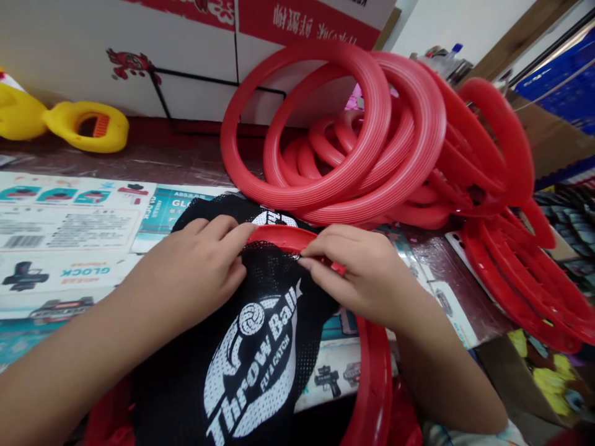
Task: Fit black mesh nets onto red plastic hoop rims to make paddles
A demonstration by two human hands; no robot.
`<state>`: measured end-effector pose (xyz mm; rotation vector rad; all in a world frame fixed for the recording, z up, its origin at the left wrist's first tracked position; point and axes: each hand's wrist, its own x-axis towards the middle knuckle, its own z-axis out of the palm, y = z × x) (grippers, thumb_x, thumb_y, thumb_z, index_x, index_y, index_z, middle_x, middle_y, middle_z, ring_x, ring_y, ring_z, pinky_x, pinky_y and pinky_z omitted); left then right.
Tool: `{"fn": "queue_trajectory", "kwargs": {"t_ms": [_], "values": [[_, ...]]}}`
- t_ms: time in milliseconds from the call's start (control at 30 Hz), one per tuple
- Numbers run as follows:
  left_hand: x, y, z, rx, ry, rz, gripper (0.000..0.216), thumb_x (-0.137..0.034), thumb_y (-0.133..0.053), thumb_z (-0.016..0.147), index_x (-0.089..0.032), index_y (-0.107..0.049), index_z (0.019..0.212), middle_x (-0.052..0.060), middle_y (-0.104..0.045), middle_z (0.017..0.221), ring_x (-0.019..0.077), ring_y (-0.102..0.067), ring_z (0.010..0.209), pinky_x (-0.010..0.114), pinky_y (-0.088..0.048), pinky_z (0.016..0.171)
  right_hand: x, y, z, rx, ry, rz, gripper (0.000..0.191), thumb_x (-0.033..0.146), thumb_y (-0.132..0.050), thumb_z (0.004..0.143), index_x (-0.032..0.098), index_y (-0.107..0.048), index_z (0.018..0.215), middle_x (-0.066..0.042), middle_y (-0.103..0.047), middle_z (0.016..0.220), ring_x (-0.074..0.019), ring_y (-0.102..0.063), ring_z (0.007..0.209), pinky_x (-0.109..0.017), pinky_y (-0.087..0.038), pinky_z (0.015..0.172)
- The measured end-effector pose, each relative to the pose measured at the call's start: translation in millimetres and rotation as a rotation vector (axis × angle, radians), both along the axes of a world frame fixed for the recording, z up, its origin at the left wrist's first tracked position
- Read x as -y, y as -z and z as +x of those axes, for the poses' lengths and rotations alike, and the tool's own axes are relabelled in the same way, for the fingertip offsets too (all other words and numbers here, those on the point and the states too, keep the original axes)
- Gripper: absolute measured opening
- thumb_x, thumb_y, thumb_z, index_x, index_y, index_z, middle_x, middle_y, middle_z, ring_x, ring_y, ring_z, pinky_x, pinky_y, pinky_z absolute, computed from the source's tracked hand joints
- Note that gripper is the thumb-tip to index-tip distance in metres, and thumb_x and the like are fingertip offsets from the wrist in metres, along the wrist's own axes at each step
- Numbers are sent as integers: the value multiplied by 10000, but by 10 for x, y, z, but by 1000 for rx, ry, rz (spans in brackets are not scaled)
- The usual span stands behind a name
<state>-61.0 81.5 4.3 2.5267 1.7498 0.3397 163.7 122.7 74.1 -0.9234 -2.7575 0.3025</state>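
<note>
Both the left hand (195,272) and right hand (357,275) pinch the black mesh (260,347) onto the red ring (283,238); keep the fabric taut and seated evenly along the rim.

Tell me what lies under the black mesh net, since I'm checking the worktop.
Under the black mesh net a red ring shows at the far rim and right side, resting on printed cardboard sheets. Both hands pinch its far rim. The rest is covered.

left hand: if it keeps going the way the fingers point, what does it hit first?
The left hand points right along the red ring rim it pinches with the black mesh. First thing in line is likely the right hand, whose fingertips sit just across on the same rim, slightly apart. Depth looks about equal.
</note>
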Motion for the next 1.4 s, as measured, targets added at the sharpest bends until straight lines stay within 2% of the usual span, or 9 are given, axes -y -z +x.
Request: {"fn": "queue_trajectory", "kwargs": {"t_ms": [167,267,500,600,700,767,833,1033,1400], "values": [[-11,-3,-47,-40,-88,-44,378,-344,-406,849,-151,-540,1145,177,-624,1022,399,-611,940,554,-505,781,89,57,-89,415,69,-166,169,276,-625,888,134,-707,845,-80,-714,778,-195,-645,696,-289,-401,600],[1,-22,-13,-11,-113,-38,355,-337,-395,851,-147,-554,1105,185,-623,1025,402,-620,914,565,-499,779,92,164,-148,463,126,-179,254,354,-605,908,128,-693,834,-100,-715,781,-209,-648,687,-299,-383,579],[-43,23,37,252,-22,-14,359,-297,-417,862,-117,-540,1148,167,-610,1134,339,-588,1044,518,-473,919,90,113,-117,135,177,-268,118,150,-650,793,173,-558,724,7,-620,717,-123,-535,645,-253,-350,582],[-46,32,68,373,-24,-86,348,-279,-425,861,-125,-540,1151,148,-602,1149,305,-581,1047,491,-476,923,92,97,-107,-69,201,-517,173,99,-582,782,195,-527,915,42,-598,735,-107,-543,639,-226,-387,571],[-36,20,104,483,-30,-124,340,-275,-430,862,-147,-545,1156,130,-615,1139,287,-582,1050,482,-477,924,79,153,-128,-220,109,-673,372,187,-600,850,222,-485,1202,-16,-664,1018,-141,-633,896,-250,-483,709],[-29,4,120,533,-47,-132,311,-277,-434,864,-167,-558,1127,112,-637,1105,279,-592,1032,470,-487,904,69,203,-151,-291,49,-649,401,233,-616,872,228,-501,1255,-46,-627,1230,-157,-601,1101,-284,-489,862],[-23,-11,128,536,-59,-137,288,-287,-443,864,-174,-567,1098,110,-647,1081,283,-594,1021,476,-485,900,61,239,-166,-327,40,-593,289,203,-583,893,209,-585,1182,-36,-643,1240,-152,-598,1132,-293,-476,925],[-22,-18,137,560,-78,-126,236,-275,-435,880,-161,-574,1034,105,-637,1043,255,-612,962,441,-511,862,20,240,-116,-173,66,-326,388,19,-466,849,197,-724,1077,-26,-733,955,-150,-655,896,-305,-500,852],[-22,18,166,535,139,24,213,-159,-421,926,-152,-596,1046,115,-596,1188,212,-593,1097,384,-485,959,-63,281,-77,-114,-129,-37,315,68,-437,916,87,-722,1048,-93,-628,900,-157,-575,818,-274,-498,745]]}}
